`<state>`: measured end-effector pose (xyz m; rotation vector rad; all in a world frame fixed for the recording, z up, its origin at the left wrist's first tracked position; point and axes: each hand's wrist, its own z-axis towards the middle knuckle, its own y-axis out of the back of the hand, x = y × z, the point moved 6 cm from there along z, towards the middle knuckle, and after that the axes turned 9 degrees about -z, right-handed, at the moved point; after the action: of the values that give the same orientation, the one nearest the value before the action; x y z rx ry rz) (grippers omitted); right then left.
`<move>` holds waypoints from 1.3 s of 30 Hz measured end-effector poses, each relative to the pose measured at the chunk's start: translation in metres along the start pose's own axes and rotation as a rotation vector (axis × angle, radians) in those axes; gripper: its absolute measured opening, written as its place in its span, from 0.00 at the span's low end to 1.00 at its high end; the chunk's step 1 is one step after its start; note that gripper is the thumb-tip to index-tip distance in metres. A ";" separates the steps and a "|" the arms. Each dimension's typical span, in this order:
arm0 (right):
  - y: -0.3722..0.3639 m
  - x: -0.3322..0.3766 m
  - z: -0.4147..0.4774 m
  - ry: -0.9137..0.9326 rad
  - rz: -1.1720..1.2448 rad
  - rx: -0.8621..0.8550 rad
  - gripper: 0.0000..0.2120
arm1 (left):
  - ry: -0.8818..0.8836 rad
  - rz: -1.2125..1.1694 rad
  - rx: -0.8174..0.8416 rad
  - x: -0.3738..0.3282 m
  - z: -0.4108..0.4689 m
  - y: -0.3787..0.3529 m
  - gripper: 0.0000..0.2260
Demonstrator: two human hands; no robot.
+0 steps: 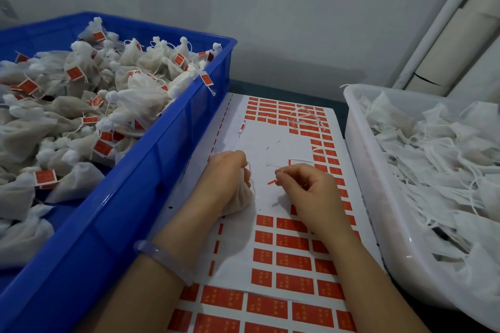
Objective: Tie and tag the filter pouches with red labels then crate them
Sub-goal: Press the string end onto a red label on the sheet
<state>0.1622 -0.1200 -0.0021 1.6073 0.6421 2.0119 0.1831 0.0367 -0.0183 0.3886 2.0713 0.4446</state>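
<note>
On the label sheet, left hand clenched a gauzy pouch; right hand pinched a red label; plastic blue crate alongside held tagged pouches.

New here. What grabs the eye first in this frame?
The blue crate at left, heaped with tied pouches carrying red tags, and the label sheet of red stickers running down the middle. On that sheet the left hand grips a pouch while the right hand pinches a red label. At right, a white bin holds untagged pouches.
</note>
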 end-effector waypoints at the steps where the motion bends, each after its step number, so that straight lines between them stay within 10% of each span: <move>1: 0.002 0.002 0.003 0.009 -0.003 -0.018 0.05 | 0.000 0.039 -0.001 -0.001 -0.002 0.001 0.10; 11: 0.002 -0.015 0.032 -0.058 -0.447 0.009 0.11 | -0.104 0.331 0.045 -0.009 -0.006 0.001 0.12; 19: 0.029 -0.009 0.020 -0.083 -0.175 -0.239 0.02 | 0.117 0.230 0.118 -0.002 0.002 -0.003 0.12; 26: -0.017 0.008 -0.026 0.122 -0.437 0.313 0.10 | 0.000 0.687 0.135 -0.011 0.002 0.000 0.25; 39: -0.028 0.006 -0.029 0.025 -0.478 0.369 0.07 | 0.018 0.677 0.146 -0.008 0.009 -0.005 0.26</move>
<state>0.1354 -0.0959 -0.0212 1.4391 1.3290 1.6247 0.1940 0.0298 -0.0193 1.1890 1.9549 0.6910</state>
